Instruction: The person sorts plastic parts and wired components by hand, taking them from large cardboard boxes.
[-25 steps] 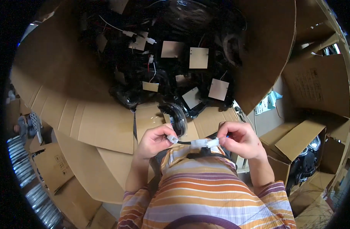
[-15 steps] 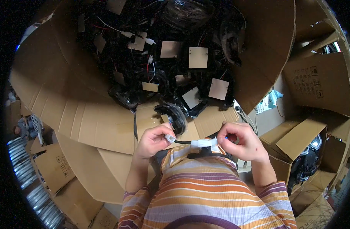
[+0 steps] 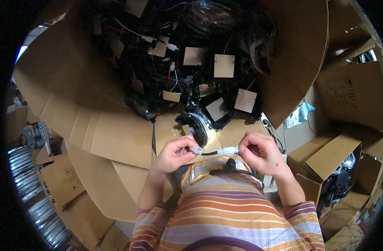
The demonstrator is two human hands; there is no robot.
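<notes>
Just below the middle of the frame, the person's left hand [image 3: 176,155] pinches a small white plastic connector [image 3: 196,149] between thumb and fingers, while the right hand [image 3: 262,154] grips the outer end of a longer white plastic connector [image 3: 227,150]. A short, black-sheathed cable [image 3: 209,153] joins the two, sagging slightly. It all looks very light from here; the cable should flex easily, the connectors are probably stiff and a little slick. I'd hold those hard bodies, since tugging the cable might strain it.
</notes>
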